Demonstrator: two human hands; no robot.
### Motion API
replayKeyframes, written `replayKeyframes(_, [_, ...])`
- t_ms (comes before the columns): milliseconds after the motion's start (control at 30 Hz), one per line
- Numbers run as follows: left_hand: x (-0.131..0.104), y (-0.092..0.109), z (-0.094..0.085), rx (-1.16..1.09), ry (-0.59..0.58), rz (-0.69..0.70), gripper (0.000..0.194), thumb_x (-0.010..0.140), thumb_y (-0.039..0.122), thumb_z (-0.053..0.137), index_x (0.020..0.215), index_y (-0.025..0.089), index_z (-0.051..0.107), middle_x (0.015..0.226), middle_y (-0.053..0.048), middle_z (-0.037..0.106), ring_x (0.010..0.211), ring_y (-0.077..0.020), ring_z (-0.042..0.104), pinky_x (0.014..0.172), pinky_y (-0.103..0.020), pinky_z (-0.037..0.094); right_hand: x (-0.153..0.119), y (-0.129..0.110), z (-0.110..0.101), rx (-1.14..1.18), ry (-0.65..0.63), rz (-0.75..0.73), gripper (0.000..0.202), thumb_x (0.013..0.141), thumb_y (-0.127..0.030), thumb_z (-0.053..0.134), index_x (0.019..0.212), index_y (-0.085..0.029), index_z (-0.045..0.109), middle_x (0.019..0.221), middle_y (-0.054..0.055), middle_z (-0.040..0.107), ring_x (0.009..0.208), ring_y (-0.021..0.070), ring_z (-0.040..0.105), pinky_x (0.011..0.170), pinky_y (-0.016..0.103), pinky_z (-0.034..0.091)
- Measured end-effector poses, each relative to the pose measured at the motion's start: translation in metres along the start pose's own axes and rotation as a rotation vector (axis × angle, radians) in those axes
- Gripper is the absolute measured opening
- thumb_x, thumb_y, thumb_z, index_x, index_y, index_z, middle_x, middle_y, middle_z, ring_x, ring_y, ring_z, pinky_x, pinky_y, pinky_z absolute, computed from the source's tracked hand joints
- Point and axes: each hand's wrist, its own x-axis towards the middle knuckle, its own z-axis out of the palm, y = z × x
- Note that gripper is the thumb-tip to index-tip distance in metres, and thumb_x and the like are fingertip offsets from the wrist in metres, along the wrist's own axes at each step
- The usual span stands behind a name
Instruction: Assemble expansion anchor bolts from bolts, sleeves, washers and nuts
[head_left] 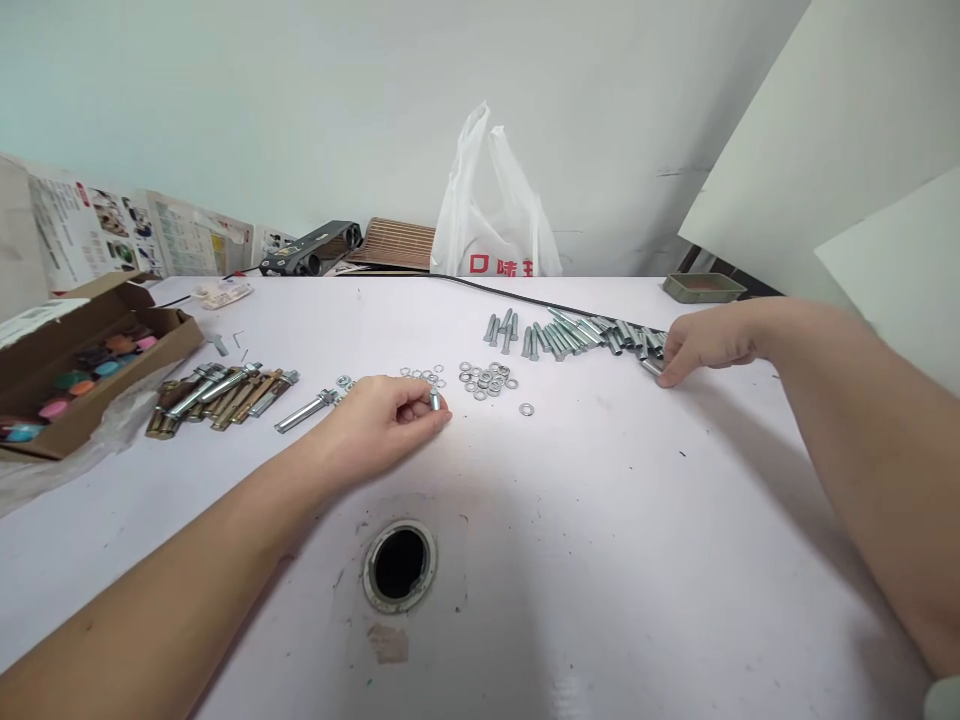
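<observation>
My left hand [386,418] rests low over the middle of the table, its fingers closed around a bolt [434,398] whose silvery end sticks up by the fingertips. At the right, my right hand [701,345] pinches a shiny metal sleeve [651,367] at the end of a row of sleeves [616,335]. Left of these lie several loose bolts [559,337]. Flat washers [487,380] are heaped between the hands, with one washer [526,409] apart. Thin spring washers [420,374] and nuts [345,382] lie behind my left hand, partly hidden by it.
Assembled expansion bolts [217,395] are piled at the left, with a single one [306,410] nearer my left wrist. A cardboard box [112,370] of colourful bottles stands far left. A round hole [400,566] opens in front. A plastic bag [495,210] and a green tray [703,288] are behind.
</observation>
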Motion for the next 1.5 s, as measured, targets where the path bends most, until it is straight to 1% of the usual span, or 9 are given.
replayKeyframes(100, [-0.001, 0.000, 0.001, 0.009, -0.005, 0.005, 0.036, 0.082, 0.048, 0.055, 0.067, 0.015, 0.055, 0.064, 0.003, 0.056, 0.055, -0.0080, 0.038, 0.050, -0.021, 0.032, -0.019, -0.018, -0.003, 0.085, -0.293, -0.203, 0.016, 0.079, -0.031, 0.062, 0.082, -0.015, 0.060, 0.074, 0.001, 0.041, 0.063, 0.0066, 0.034, 0.062, 0.027, 0.028])
replayKeyframes(267, [-0.001, 0.000, 0.005, 0.035, 0.013, 0.064, 0.035, 0.084, 0.047, 0.053, 0.067, 0.016, 0.054, 0.061, 0.004, 0.052, 0.057, -0.0080, 0.040, 0.052, -0.022, 0.031, -0.066, -0.070, 0.002, 0.161, -0.421, -0.868, 0.024, 0.081, -0.027, 0.051, 0.066, -0.015, 0.035, 0.065, 0.000, 0.024, 0.057, 0.0085, 0.020, 0.051, 0.026, 0.018])
replayKeyframes(467, [0.003, -0.002, 0.014, 0.030, 0.058, 0.207, 0.033, 0.084, 0.036, 0.053, 0.060, 0.014, 0.045, 0.055, 0.004, 0.043, 0.056, -0.0071, 0.035, 0.052, -0.022, 0.029, -0.093, -0.135, 0.024, 0.317, -0.431, -1.144, 0.030, 0.086, -0.030, 0.036, 0.062, -0.015, 0.028, 0.059, 0.000, 0.028, 0.052, 0.0082, 0.023, 0.048, 0.026, 0.022])
replayKeyframes(733, [0.005, 0.005, 0.016, 0.162, 0.059, 0.341, 0.026, 0.087, 0.031, 0.046, 0.068, 0.016, 0.056, 0.061, 0.001, 0.049, 0.064, -0.0107, 0.043, 0.061, -0.025, 0.030, -0.091, -0.147, 0.022, 0.400, -0.461, -1.074, 0.028, 0.080, -0.031, 0.041, 0.060, -0.016, 0.028, 0.056, -0.001, 0.022, 0.049, 0.0076, 0.019, 0.045, 0.026, 0.016])
replayKeyframes(833, [0.004, 0.008, 0.017, 0.129, 0.061, 0.343, 0.024, 0.087, 0.029, 0.044, 0.082, 0.019, 0.065, 0.068, 0.000, 0.056, 0.071, -0.0129, 0.049, 0.067, -0.025, 0.034, -0.100, -0.147, 0.020, 0.345, -0.249, -1.059, 0.031, 0.081, -0.037, 0.044, 0.062, -0.015, 0.033, 0.056, 0.000, 0.025, 0.048, 0.0077, 0.021, 0.043, 0.025, 0.018])
replayKeyframes(933, [0.004, 0.008, 0.017, 0.089, 0.060, 0.310, 0.025, 0.083, 0.027, 0.045, 0.070, 0.015, 0.062, 0.068, -0.002, 0.056, 0.068, -0.0129, 0.050, 0.065, -0.025, 0.034, -0.108, -0.150, 0.025, 0.296, -0.018, -1.041, 0.039, 0.082, -0.043, 0.045, 0.059, -0.015, 0.030, 0.055, 0.000, 0.025, 0.048, 0.0071, 0.020, 0.043, 0.026, 0.016])
replayKeyframes(1033, [0.004, 0.007, 0.017, 0.045, 0.045, 0.272, 0.024, 0.080, 0.028, 0.046, 0.064, 0.014, 0.057, 0.064, -0.001, 0.052, 0.064, -0.0119, 0.048, 0.061, -0.024, 0.032, -0.109, -0.153, 0.031, 0.248, 0.084, -1.059, 0.043, 0.083, -0.044, 0.045, 0.056, -0.014, 0.030, 0.053, 0.000, 0.026, 0.048, 0.0068, 0.019, 0.043, 0.026, 0.016])
replayKeyframes(1200, [0.001, 0.009, 0.015, -0.083, 0.009, 0.142, 0.030, 0.081, 0.036, 0.049, 0.061, 0.014, 0.047, 0.056, 0.003, 0.037, 0.055, -0.0080, 0.035, 0.052, -0.022, 0.026, -0.108, -0.147, 0.026, 0.268, 0.026, -1.128, 0.048, 0.085, -0.050, 0.046, 0.057, -0.013, 0.030, 0.054, 0.000, 0.024, 0.049, 0.0063, 0.018, 0.043, 0.025, 0.016])
replayKeyframes(1500, [-0.003, 0.008, 0.008, -0.161, -0.013, 0.047, 0.028, 0.079, 0.040, 0.056, 0.074, 0.013, 0.061, 0.060, 0.002, 0.050, 0.054, -0.0079, 0.042, 0.050, -0.021, 0.032, -0.091, -0.120, 0.014, 0.258, 0.053, -0.883, 0.048, 0.084, -0.057, 0.048, 0.064, -0.014, 0.049, 0.058, 0.002, 0.039, 0.049, 0.0076, 0.028, 0.045, 0.025, 0.023])
